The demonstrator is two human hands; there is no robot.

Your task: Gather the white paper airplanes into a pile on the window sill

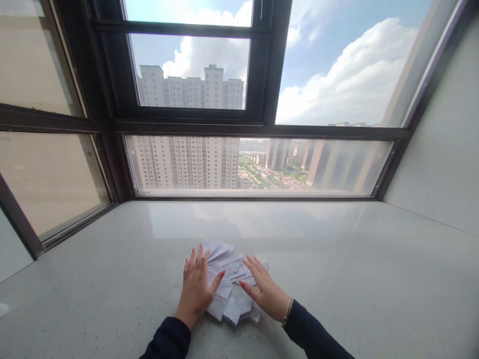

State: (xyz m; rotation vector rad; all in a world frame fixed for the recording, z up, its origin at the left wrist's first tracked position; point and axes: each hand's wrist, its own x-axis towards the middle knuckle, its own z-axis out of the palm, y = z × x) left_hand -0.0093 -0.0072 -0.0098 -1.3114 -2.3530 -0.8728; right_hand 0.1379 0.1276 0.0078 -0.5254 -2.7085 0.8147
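Note:
A loose heap of folded white papers (234, 301) lies on the pale speckled windowsill (337, 279), its pieces overlapping at many angles. My left hand (197, 284) rests against the heap's left side, fingers stretched out and thumb spread over the papers. On the right side, my right hand (267, 291) reaches in with its fingers extended and thumb apart, touching or just over the papers. Neither hand is closed around a piece. Parts of the heap are hidden under both hands.
Dark window frames (262, 130) rise behind the sill, with tall buildings (190, 159) outside. A white wall (441, 139) bounds the right side. Another window pane (52, 174) stands at the left. A small whitish spot (3, 309) shows at the far left edge.

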